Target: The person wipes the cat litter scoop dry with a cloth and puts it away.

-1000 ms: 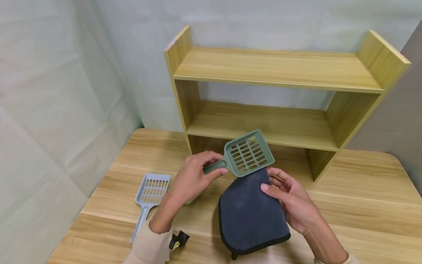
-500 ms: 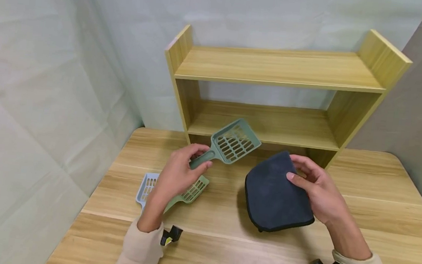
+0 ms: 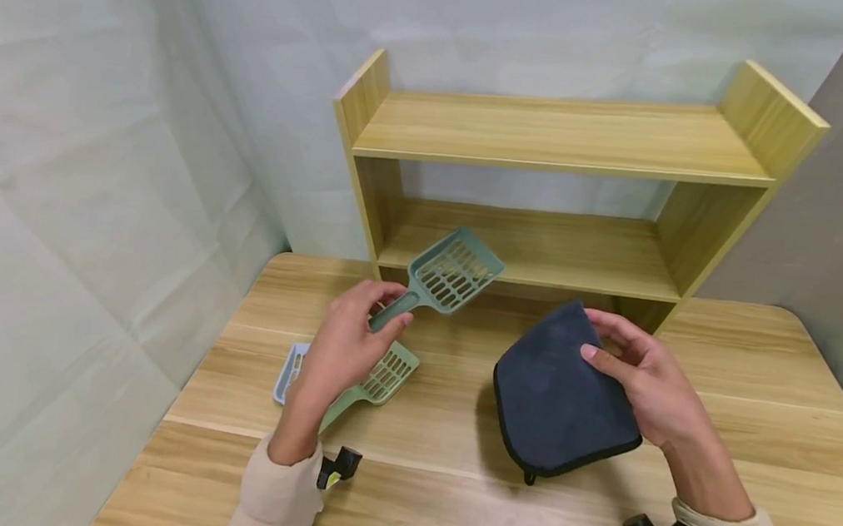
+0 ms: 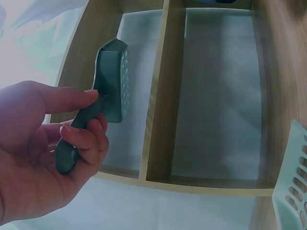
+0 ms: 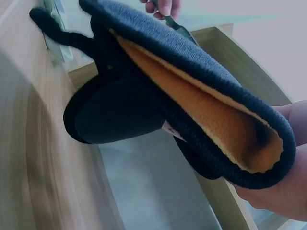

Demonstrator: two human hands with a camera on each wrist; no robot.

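Observation:
My left hand (image 3: 343, 340) pinches the handle of a dark green litter scoop (image 3: 426, 295), raised over the table with its slotted blade pointing up and right. In the left wrist view, thumb and fingers wrap that scoop's handle (image 4: 86, 115). My right hand (image 3: 655, 384) grips the upper right edge of a navy cloth oven mitt (image 3: 564, 392) with black binding and a small hanging loop. The right wrist view shows its opening and orange lining (image 5: 192, 103). Below my left hand lie a pale green scoop (image 3: 381, 379) and a light blue scoop (image 3: 287, 372), both partly hidden.
A wooden shelf unit (image 3: 558, 166) with two boards stands at the back of the wooden table (image 3: 416, 496). Pale cloth (image 3: 97, 184) hangs to the left and behind. Small black wrist cameras sit at both sleeves.
My left hand has drawn the dark green scoop left and up. My right hand has carried the oven mitt right, so the two no longer overlap. More of the pale green scoop shows.

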